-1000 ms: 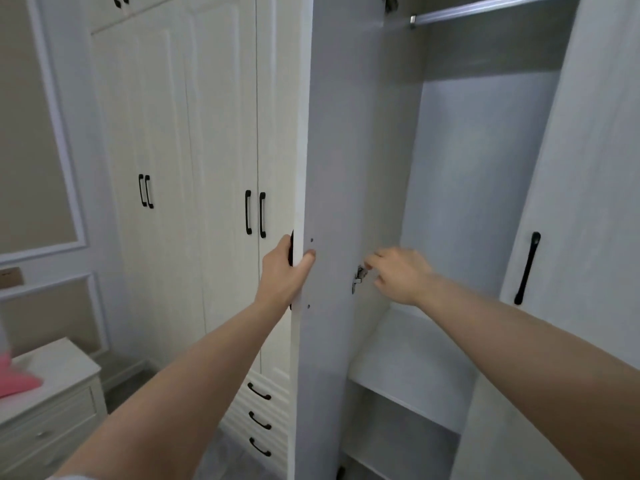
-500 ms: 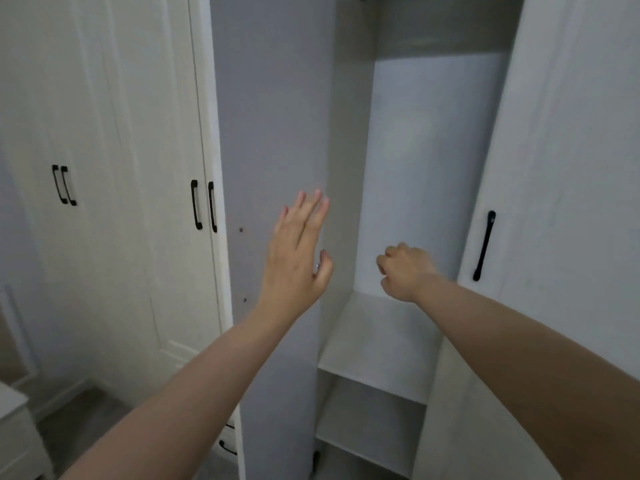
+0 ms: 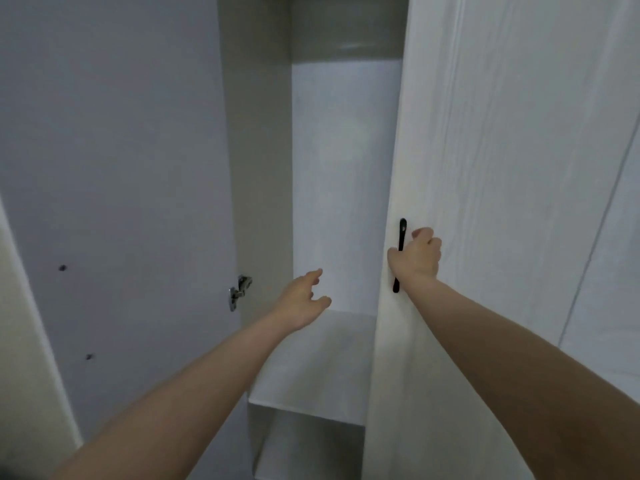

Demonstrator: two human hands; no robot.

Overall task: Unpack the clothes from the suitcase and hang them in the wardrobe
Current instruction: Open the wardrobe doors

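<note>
I have two bare forearms in view, one from each lower corner, reaching forward into the wardrobe (image 3: 346,188). My left hand (image 3: 303,303) hangs in the open bay above the upper shelf (image 3: 318,368), fingers loosely spread and apart, holding nothing and touching nothing I can see. My right hand (image 3: 417,259) is curled round the one black handle (image 3: 401,233) on the right door (image 3: 502,168), fingers wrapped from the far side, thumb on the near side; the handle's top and bottom ends show above and below the fist.

Count of doors: two. The left door (image 3: 114,168) stands swung open, its inner face toward me, with two small screw holes (image 3: 62,268) on that face. One metal hinge (image 3: 239,292) joins it to the side panel. The right door covers the right part of the bay.

Count of shelves: two in view, the upper one beneath my left hand, the lower shelf (image 3: 311,441) darker below it. Farthest back stands the pale rear panel, with a grey band across its top. No clothes or suitcase appear; the wardrobe itself fills the view.
</note>
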